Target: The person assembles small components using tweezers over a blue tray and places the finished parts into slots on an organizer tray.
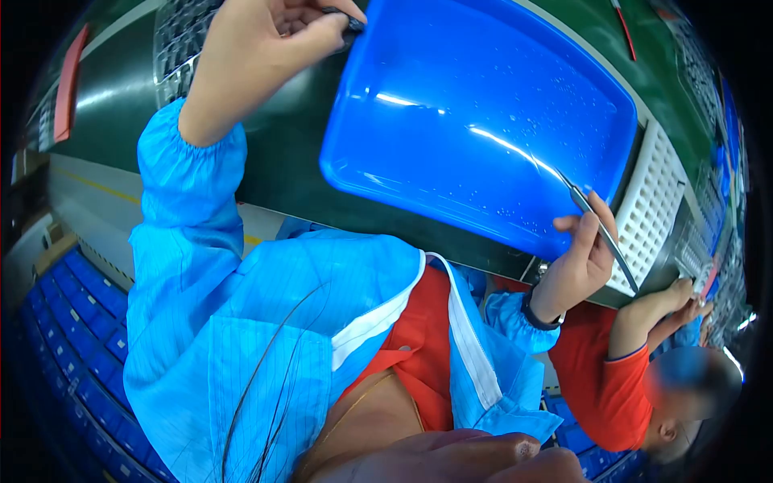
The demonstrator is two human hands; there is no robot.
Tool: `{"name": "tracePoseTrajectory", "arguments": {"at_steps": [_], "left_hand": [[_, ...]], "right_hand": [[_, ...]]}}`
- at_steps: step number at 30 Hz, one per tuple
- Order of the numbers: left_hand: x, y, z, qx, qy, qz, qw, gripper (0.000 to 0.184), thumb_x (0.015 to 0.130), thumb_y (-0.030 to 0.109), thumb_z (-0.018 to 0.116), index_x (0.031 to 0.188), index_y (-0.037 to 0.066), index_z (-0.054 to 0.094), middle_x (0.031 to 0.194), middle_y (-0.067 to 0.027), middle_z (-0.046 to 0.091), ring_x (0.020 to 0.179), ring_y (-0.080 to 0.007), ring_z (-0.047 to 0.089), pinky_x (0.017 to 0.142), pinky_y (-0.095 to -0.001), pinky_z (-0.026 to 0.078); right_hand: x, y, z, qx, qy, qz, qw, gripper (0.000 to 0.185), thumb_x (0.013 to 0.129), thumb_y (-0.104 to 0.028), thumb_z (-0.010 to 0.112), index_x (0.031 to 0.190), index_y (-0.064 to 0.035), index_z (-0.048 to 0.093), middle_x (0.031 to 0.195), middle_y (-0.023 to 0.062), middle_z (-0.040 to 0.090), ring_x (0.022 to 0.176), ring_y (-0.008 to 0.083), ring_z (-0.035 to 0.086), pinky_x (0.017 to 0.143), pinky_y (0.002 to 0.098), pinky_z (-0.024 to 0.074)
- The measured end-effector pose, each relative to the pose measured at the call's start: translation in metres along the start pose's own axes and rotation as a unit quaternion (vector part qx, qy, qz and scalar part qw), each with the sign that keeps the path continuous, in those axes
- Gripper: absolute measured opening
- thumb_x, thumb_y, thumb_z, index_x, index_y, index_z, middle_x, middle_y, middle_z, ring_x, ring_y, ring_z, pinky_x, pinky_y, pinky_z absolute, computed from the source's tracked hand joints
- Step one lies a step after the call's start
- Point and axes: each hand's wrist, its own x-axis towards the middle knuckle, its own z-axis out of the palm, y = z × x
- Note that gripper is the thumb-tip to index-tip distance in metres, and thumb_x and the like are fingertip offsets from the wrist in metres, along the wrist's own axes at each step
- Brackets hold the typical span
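Observation:
My left hand (274,48) is at the upper left, pinching a small black part (353,26) beside the rim of a large blue plastic tray (451,185). The part's exact kind is unclear. My right hand (584,249) grips a pair of dark metal tweezers (620,262), whose tips point into the tray's right side. Tiny pale specks or droplets are scattered over the tray's shiny bottom. Blue sleeves cover both forearms, and a dark band circles the right wrist.
A white tray with rows of pockets (656,189) lies right of the blue tray. Clear moulded trays (179,40) and a red strip (71,84) are at the left. On the right a co-worker in red (600,374) works at the same green bench. Blue bins (72,346) stand lower left.

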Motion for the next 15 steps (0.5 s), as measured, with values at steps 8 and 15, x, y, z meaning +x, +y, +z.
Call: {"name": "tracePoseTrajectory", "arguments": {"at_steps": [8, 15], "left_hand": [[0.021, -0.037, 0.068, -0.017, -0.161, 0.418, 0.894, 0.012, 0.083, -0.001, 0.066, 0.094, -0.002, 0.061, 0.086, -0.0112, 0.069, 0.075, -0.0103, 0.063, 0.069, -0.0248, 0.052], [-0.009, -0.019, 0.116, 0.134, -0.199, 0.132, 0.962, 0.01, 0.089, 0.002, 0.063, 0.098, 0.001, 0.06, 0.088, -0.0078, 0.068, 0.08, -0.015, 0.069, 0.072, -0.0279, 0.055]], "right_hand": [[-0.005, -0.002, 0.002, -0.037, -0.037, 0.013, 0.999, 0.023, 0.1, -0.008, 0.059, 0.118, 0.0038, 0.065, 0.088, 0.0113, 0.07, 0.073, 0.0106, 0.064, 0.068, 0.0215, 0.0472], [-0.003, -0.001, 0.01, -0.013, -0.097, 0.007, 0.995, 0.021, 0.098, -0.004, 0.06, 0.116, 0.0033, 0.067, 0.103, 0.0139, 0.071, 0.076, 0.012, 0.066, 0.069, 0.0229, 0.0502]]}}
